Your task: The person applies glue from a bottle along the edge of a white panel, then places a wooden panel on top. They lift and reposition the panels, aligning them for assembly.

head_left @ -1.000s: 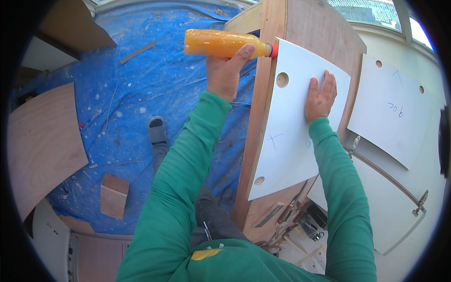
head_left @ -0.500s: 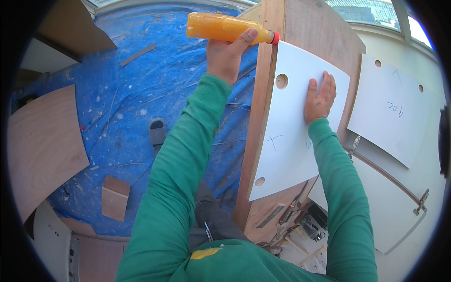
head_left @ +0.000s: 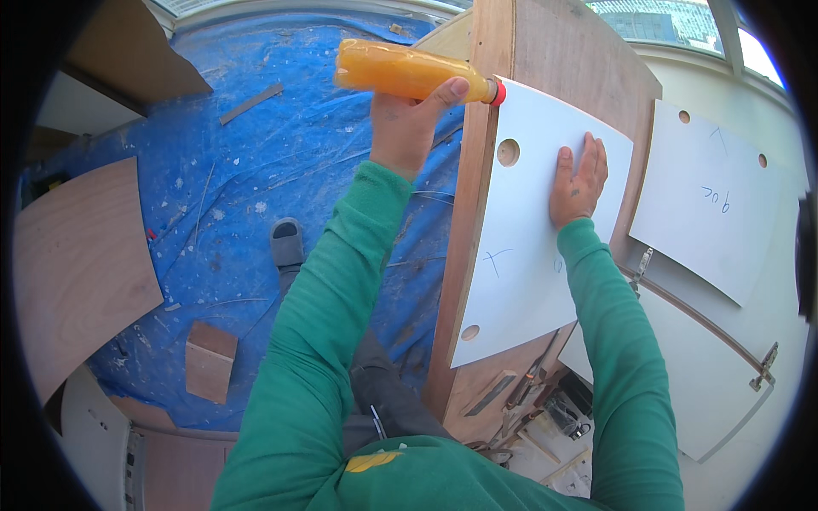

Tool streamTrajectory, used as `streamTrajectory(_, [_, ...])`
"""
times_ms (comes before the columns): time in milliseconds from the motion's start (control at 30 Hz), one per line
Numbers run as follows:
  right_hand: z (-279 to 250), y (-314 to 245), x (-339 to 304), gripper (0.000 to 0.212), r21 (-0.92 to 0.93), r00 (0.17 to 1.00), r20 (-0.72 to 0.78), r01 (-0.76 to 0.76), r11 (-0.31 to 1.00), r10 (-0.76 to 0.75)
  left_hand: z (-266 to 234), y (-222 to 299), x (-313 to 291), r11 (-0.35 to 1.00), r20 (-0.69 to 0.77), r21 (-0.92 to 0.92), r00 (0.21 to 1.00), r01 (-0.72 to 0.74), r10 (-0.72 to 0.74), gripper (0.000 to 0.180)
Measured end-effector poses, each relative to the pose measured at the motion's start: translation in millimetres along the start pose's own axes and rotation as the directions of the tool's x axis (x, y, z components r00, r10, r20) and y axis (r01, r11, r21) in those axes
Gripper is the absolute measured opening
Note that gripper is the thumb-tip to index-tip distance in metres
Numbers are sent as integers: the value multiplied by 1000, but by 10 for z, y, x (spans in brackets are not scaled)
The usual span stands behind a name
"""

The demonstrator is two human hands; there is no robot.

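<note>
Upper body: green long-sleeved sweatshirt [head_left: 443,481], matte fabric, creased. Left sleeve [head_left: 311,324] and right sleeve [head_left: 626,358] plain green, tapering to snug cuffs of matching colour. Yellow emblem [head_left: 373,461] on the chest, rounded, lined; small white marks beside it, too small to make out. Dark grey trousers [head_left: 380,387], thin pale cord [head_left: 377,421] at the front. One slide sandal [head_left: 288,244] visible: grey, broad band, darker at the toe end. Right hand [head_left: 578,187] bare, small dark marks across its back, ink or smudge unclear. Left hand [head_left: 400,132] bare.

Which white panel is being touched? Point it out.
The white panel on the wooden surface, beneath the right hand; the others are untouched, farther right.
</note>
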State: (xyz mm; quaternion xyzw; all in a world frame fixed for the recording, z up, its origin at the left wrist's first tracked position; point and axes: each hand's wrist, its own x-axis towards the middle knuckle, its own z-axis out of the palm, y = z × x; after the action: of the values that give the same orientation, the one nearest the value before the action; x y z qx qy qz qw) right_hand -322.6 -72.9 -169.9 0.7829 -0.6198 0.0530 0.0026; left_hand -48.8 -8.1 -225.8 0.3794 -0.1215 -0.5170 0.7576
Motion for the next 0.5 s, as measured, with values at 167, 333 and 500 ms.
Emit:
streamTrajectory(167, [-6, -21, -2, 71, 6, 1000, 1, -3, 1000, 3, 57, 35, 2, 996, -25, -85, 1000, 1, -3, 43])
streamTrajectory(333, [-4, -20, 23, 71, -3, 1000, -8, 18, 1000, -18, 27, 23, 131, 1000, -15, -21, 1000, -18, 18, 43])
streamTrajectory(500, [-12, -1, -9, 70, 12, 1000, -2, -2, 1000, 2, 58, 57, -167, 999, -7, 12, 1000, -29, 29, 40])
